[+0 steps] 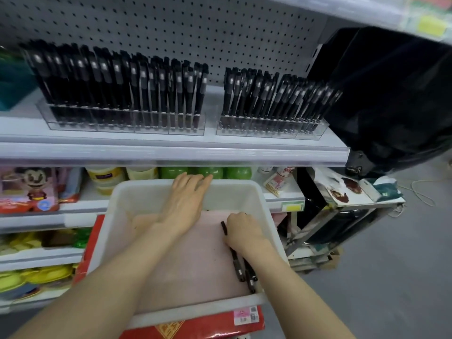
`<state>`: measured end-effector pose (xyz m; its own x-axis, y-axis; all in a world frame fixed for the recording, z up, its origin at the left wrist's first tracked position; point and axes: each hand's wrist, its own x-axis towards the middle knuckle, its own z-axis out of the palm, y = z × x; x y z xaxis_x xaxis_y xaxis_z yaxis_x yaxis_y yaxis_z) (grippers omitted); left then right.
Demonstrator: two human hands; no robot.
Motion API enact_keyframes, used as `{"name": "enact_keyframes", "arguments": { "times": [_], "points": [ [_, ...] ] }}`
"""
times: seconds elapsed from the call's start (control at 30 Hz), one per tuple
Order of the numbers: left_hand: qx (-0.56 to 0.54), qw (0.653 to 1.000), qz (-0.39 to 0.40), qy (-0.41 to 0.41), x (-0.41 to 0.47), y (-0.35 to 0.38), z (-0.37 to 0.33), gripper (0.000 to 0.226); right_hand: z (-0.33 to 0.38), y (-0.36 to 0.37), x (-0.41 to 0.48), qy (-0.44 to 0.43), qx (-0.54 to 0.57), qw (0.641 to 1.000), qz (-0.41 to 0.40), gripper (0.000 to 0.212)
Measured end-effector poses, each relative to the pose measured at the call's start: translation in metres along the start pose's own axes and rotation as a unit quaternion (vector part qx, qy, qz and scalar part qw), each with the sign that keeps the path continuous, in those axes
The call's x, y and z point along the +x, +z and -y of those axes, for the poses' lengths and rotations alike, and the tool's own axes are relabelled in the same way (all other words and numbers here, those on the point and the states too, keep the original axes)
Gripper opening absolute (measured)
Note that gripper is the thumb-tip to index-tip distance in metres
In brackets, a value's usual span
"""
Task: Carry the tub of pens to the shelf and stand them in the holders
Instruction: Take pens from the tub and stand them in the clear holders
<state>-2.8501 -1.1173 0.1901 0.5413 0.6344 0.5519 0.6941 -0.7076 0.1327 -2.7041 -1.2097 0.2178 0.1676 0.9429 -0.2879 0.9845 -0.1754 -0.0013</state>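
Note:
A white plastic tub sits in front of me on a red box, below the pen shelf. My left hand reaches across it, fingers straight, resting on the far rim. My right hand is inside the tub at the right side, fingers curled round a few black pens that lie on the pinkish floor of the tub. On the grey shelf above stand two clear holders, both packed with upright black pens.
A black plastic-wrapped bulk fills the right end of the shelf. Green bottles and packaged goods line the lower shelves. A small cluttered stand is at the right, with grey floor beyond it.

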Motion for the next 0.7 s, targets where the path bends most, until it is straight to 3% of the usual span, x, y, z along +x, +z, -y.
{"name": "enact_keyframes", "arguments": {
  "times": [0.1,0.27,0.37,0.53,0.63,0.7],
  "points": [
    [-0.007,1.0,0.01,-0.008,0.002,-0.002,-0.002,0.073,0.0,-0.004,0.001,0.019,0.052,0.998,0.02,0.011],
    [-0.048,0.998,0.038,0.034,0.008,-0.017,-0.002,0.074,-0.01,-0.03,0.004,0.002,0.206,0.978,-0.022,0.018],
    [-0.053,0.994,0.052,0.082,0.015,-0.03,-0.004,0.053,-0.016,-0.054,0.004,-0.046,0.254,0.965,-0.047,0.013],
    [-0.032,0.993,0.034,0.104,0.034,-0.042,-0.01,0.014,-0.026,-0.094,0.004,-0.089,0.234,0.965,-0.082,0.014],
    [-0.033,0.996,0.021,0.078,0.042,-0.044,-0.015,0.009,-0.044,-0.116,0.004,-0.079,0.245,0.962,-0.088,0.016],
    [-0.034,0.998,0.016,0.058,0.047,-0.043,-0.019,0.011,-0.053,-0.126,0.004,-0.071,0.335,0.931,-0.13,0.016]
  ]
}}
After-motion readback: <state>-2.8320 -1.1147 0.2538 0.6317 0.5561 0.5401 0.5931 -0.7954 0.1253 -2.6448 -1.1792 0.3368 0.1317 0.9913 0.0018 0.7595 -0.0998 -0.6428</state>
